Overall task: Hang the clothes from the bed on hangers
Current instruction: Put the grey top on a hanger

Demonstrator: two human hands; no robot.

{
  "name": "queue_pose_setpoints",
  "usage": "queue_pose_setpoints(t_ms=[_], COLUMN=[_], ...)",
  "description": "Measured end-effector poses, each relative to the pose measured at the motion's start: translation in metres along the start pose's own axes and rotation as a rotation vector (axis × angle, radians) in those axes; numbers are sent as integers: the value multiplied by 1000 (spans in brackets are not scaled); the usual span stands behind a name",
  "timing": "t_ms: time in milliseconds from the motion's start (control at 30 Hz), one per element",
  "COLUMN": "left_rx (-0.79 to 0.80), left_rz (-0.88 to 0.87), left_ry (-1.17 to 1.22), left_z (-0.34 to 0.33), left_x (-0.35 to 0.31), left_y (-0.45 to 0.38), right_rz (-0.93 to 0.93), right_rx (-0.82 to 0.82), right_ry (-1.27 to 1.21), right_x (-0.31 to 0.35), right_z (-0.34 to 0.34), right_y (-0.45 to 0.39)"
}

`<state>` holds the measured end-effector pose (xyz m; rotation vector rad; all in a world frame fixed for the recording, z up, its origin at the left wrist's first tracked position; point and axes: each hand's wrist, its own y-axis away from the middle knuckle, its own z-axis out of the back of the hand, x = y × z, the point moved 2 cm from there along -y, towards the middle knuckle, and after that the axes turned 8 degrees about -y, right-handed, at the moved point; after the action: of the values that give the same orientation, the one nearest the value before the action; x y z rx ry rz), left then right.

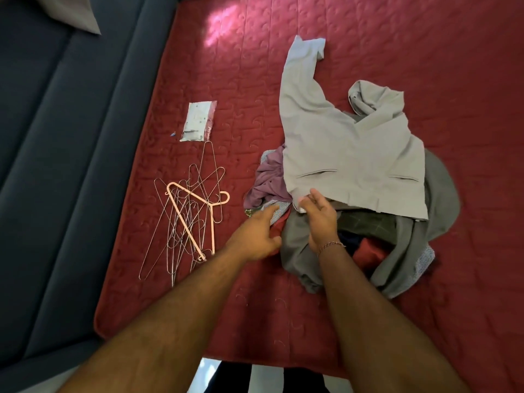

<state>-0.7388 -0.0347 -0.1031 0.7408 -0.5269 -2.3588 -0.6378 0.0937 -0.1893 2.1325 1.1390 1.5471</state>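
To my left, a dark blue upholstered sofa (71, 154) with long padded seams runs alongside the mattress. At its far end I see the corner of a grey cushion (75, 12). Far of the tangle of wire, a small clear plastic packet (198, 121) lies flat on the quilt; something tiny and blue sits just beside its near left corner, too small for me to identify. A pale glossy floor (205, 371) shows nearest me.

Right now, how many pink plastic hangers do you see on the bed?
1. The pink hanger lies on top of the tangle of wire hangers, left of the clothes pile. Another could be hidden under the clothes.
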Motion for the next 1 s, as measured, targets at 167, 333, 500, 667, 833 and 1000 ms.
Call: queue_pose_setpoints(t_ms=[167,333,500,667,833,1000], left_rx=[-52,-188,-442,-493,-377,-432], left_rz=[37,-114,-176,-310,-407,-273], left_ry=[73,544,403,727,853,1016], left_z=[-6,10,75,167,219,242], left_x=[-7,-84,-140,-171,-196,-191], left_y=[-28,-65,-68,-40,-1,23], right_rz=[136,255,367,552,627,572], right_rx=[189,214,185,164,-120,126], right_ry=[94,66,-6,718,1156,860], right_x=[37,86,151,163,151,155], right_z=[-10,-11,5,37,27,-14], right_y=[53,90,95,80,69,86])
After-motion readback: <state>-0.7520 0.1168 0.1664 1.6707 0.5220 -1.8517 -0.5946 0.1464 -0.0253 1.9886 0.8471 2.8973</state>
